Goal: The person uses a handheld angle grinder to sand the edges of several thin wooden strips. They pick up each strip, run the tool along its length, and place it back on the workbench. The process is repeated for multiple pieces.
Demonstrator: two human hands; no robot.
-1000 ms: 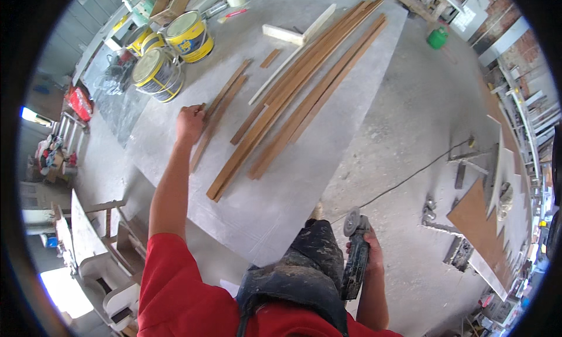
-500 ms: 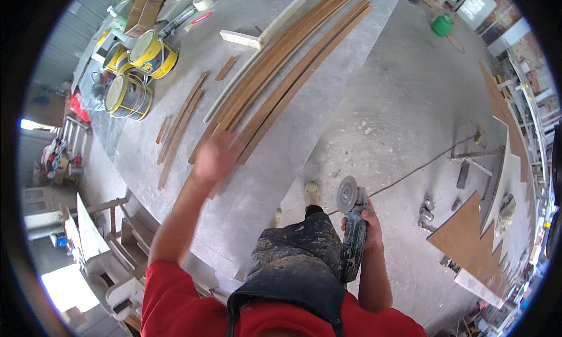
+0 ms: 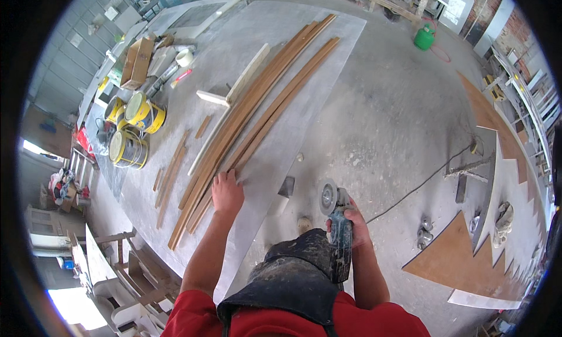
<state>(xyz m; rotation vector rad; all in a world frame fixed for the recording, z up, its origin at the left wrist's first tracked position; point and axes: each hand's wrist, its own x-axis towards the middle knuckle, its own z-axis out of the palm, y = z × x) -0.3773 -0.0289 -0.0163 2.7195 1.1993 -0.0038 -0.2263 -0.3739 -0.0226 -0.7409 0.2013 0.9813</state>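
On the grey tabletop (image 3: 257,155) lie long brown wooden strips (image 3: 252,114), side by side and slightly bowed. Curled fingers of my left hand (image 3: 227,193) grip one strip at the right side of the bundle, towards its near part; the fingertips are partly hidden. My right hand (image 3: 356,223) is wrapped round the body of a dusty angle grinder (image 3: 341,237). Its round disc (image 3: 328,197) points up and away from me, apart from the wood. Shorter brown strips (image 3: 171,182) lie left of the bundle, beside a pale narrow strip (image 3: 211,139).
Yellow-and-grey buckets (image 3: 130,149) and a cardboard box (image 3: 137,63) stand at the table's left. A white T-shaped piece (image 3: 249,73) lies behind the strips. The grinder's cord (image 3: 418,187) crosses the floor. Brown and white sheets (image 3: 462,261) with jagged edges lie at right.
My left hand, blurred before over the strips, now rests sharply on one at their right. The view has tilted up, showing more of the far room. The grinder stays in my right hand.
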